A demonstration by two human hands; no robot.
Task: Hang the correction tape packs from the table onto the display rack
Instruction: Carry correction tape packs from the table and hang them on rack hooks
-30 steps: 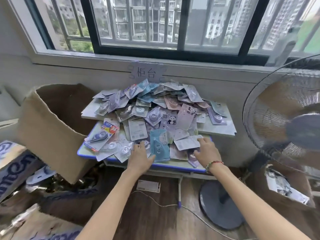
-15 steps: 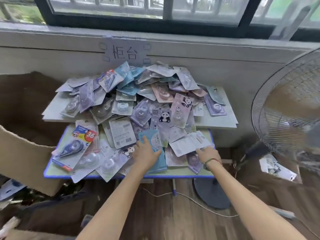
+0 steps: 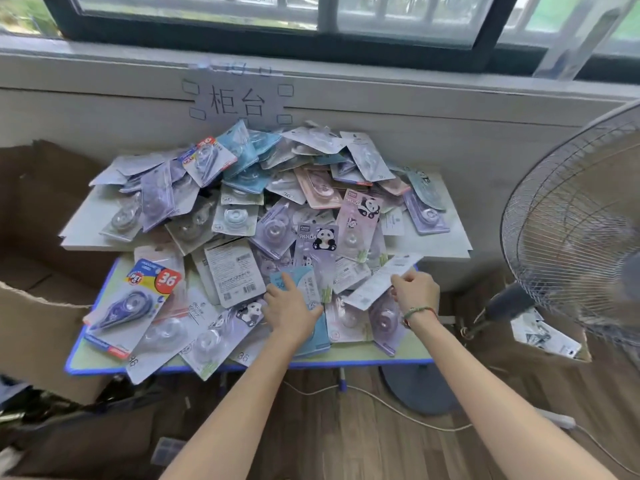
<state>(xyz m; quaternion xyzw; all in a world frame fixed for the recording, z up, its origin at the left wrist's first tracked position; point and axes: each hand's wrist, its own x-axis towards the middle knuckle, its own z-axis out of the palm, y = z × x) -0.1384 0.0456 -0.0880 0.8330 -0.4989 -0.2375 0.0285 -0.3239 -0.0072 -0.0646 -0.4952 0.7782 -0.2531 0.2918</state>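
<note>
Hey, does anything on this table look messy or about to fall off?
Yes. The correction tape packs lie in a loose, overlapping heap, some face down. At the table's front edge, a few packs stick out past the blue rim. The left hand rests on a light blue pack; the right hand pinches a white pack.

I note glossy clear plastic blisters on matt card packs (image 3: 242, 237); rough torn cardboard box (image 3: 38, 327) at 9 o'clock; wire-metal fan grille (image 3: 568, 216); wood-grain floor (image 3: 332, 441).

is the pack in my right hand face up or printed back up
Back up. The white pack pinched by the right hand shows only small print and a barcode, with no plastic blister visible.
</note>
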